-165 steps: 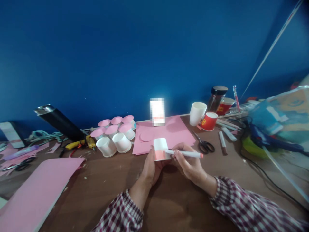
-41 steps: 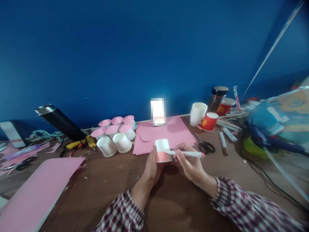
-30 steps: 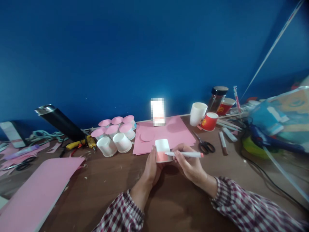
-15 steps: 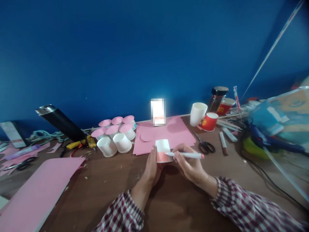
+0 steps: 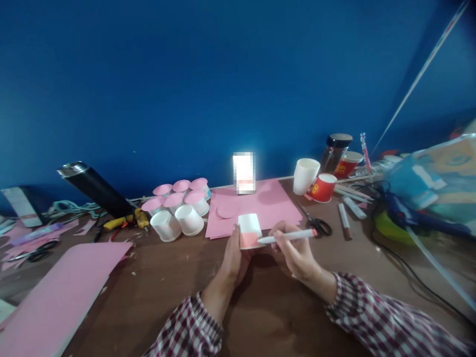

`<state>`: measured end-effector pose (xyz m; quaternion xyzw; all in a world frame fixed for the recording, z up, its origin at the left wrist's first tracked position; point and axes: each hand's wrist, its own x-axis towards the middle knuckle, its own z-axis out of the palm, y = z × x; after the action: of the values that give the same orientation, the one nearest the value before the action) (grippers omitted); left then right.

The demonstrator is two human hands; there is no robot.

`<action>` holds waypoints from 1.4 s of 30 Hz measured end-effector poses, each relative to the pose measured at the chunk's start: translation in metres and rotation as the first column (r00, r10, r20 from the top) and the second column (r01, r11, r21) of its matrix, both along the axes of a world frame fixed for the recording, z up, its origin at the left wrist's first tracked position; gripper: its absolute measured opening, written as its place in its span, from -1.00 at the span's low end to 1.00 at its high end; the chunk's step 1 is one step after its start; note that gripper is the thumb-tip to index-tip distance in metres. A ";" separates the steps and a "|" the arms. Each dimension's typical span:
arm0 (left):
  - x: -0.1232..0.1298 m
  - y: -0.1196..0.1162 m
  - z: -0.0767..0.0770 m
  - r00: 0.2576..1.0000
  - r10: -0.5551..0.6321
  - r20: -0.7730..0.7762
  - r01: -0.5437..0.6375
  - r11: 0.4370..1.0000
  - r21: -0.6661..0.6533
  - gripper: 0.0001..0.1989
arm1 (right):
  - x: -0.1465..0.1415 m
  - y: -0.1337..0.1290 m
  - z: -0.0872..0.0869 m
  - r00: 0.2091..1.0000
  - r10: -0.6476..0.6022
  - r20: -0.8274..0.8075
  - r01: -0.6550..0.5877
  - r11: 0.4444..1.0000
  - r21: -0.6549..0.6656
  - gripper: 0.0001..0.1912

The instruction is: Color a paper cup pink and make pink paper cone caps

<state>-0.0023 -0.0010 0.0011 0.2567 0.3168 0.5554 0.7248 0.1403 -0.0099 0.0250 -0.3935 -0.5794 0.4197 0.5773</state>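
Note:
My left hand [image 5: 234, 260] is closed around a small paper cup [image 5: 250, 223], white above with a salmon-pink band coloured over its lower part. In my right hand [image 5: 293, 250] is a white marker [image 5: 288, 236] with a reddish end, pinched between thumb and fingers. The marker's tip points left and meets or nearly meets the cup's coloured side; exact contact cannot be told. Just beyond lie stacked pink paper sheets [image 5: 267, 203] with a pink paper disc [image 5: 227, 210] on top. Black-handled scissors [image 5: 320, 226] rest right of my right hand.
Several white paper cups [image 5: 189, 220], most topped with pink discs, stand left of the sheets. Further left are a black bottle [image 5: 98, 191] and pink card [image 5: 63, 292]. A red cup [image 5: 324, 188], a white cup [image 5: 306, 176] and a glue gun [image 5: 412, 213] stand or lie rightward.
My right hand has shifted slightly right, and the marker now tilts up more at its reddish end. The cup stays in my left hand, almost unmoved.

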 end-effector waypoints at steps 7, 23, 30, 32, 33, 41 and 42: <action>-0.005 0.002 0.004 0.992 0.099 0.079 -0.091 0.991 -0.097 -0.43 | -0.001 0.011 -0.005 0.981 -0.182 -0.071 0.178 0.982 -0.063 -0.71; 0.000 -0.002 -0.002 0.998 0.055 0.016 -0.057 0.990 0.127 -0.45 | -0.002 0.011 -0.025 0.955 -0.044 0.294 -0.009 0.984 0.176 -0.72; 0.002 -0.005 0.001 0.981 0.164 -0.101 -0.148 0.978 0.147 -0.34 | -0.005 0.007 -0.022 0.962 -0.060 0.265 0.019 0.988 0.156 -0.72; 0.002 -0.004 0.000 0.978 0.178 -0.108 -0.160 0.975 0.155 -0.39 | -0.006 0.007 -0.022 0.969 -0.056 0.240 0.020 0.988 0.150 -0.71; 0.002 -0.003 -0.001 0.978 0.178 -0.106 -0.160 0.974 0.160 -0.42 | -0.006 0.007 -0.022 0.973 -0.055 0.226 0.022 0.989 0.148 -0.70; 0.002 -0.001 -0.006 0.980 0.181 -0.084 -0.166 0.973 0.162 -0.54 | -0.008 0.009 -0.030 0.980 -0.046 0.195 0.027 0.994 0.103 -0.72; 0.002 -0.001 -0.006 0.983 0.168 -0.078 -0.154 0.976 0.155 -0.58 | -0.008 0.009 -0.029 0.977 -0.046 0.207 0.025 0.994 0.105 -0.72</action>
<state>-0.0007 -0.0022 -0.0049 0.3084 0.3267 0.6221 0.6412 0.1320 -0.0008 -0.0041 -0.4159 -0.6505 0.3354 0.5398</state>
